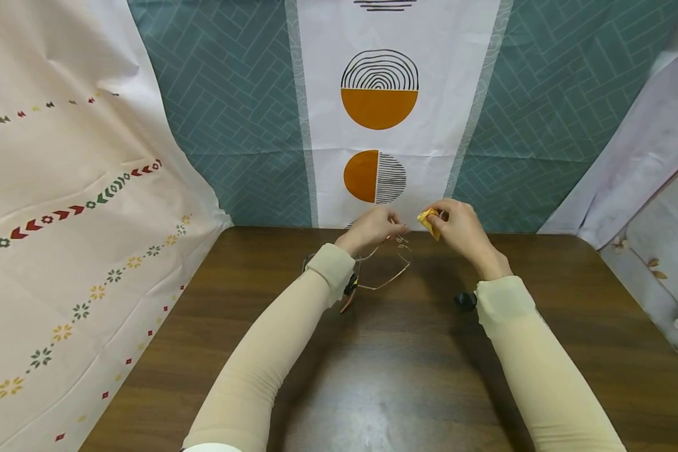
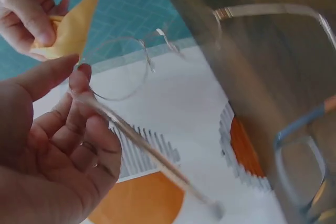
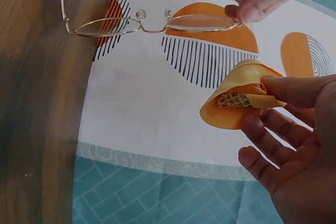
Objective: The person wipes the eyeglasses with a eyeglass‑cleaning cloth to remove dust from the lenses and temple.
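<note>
My left hand (image 1: 375,227) pinches a pair of thin gold-rimmed eyeglasses (image 3: 152,31) at one end, where a temple joins the rim. Both temples are unfolded, and one temple (image 2: 152,153) slants across the left wrist view. In my right hand (image 1: 457,229) a yellow cloth (image 3: 226,116) is pinched between thumb and fingers. The cloth is folded over and carries small dark printed characters. A short gap separates the cloth from the glasses in the right wrist view. Both hands are raised above the far edge of the table.
A second pair of glasses (image 2: 302,124), with a blue frame part and an orange temple end, lies on the brown wooden table (image 1: 395,376), partly hidden by my left forearm in the head view. A patterned curtain (image 1: 243,125) hangs behind the table, and a cream cloth (image 1: 90,263) hangs on the left.
</note>
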Motion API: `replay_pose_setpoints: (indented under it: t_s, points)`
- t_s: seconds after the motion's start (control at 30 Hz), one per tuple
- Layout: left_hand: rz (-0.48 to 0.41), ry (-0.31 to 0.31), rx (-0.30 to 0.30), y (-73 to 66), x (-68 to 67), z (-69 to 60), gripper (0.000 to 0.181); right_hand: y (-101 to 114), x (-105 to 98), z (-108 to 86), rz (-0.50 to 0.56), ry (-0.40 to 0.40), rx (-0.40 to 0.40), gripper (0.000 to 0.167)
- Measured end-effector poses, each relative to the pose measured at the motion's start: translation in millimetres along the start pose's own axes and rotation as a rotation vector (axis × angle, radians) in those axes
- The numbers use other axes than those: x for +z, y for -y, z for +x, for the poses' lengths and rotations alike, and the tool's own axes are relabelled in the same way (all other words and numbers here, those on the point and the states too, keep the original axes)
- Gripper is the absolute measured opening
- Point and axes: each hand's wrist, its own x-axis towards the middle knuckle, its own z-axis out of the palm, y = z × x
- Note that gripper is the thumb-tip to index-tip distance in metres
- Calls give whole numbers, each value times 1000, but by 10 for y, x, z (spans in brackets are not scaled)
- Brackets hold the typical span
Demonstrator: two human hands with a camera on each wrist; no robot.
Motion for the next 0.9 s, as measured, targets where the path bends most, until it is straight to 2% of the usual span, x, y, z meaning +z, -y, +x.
replay_pose_setpoints:
  t_s: [0.07, 0.3, 0.5, 0.67, 0.9]
  points:
    - [99, -18, 16, -31, -14, -21, 22, 18, -22, -18, 5, -4, -1, 21]
    - [467, -111, 201, -119, -52, -97, 15, 76, -60, -40, 4, -33, -24, 20]
    - [682, -276, 356, -115, -92, -169, 16, 133, -55, -42, 16, -53, -45, 18]
    - [770, -407, 416, -66, -137, -237, 16, 178, -53, -49, 26, -48, -58, 19]
    - [797, -504, 461, 12, -206, -300, 11, 233, -65, -73, 34, -32, -57, 19]
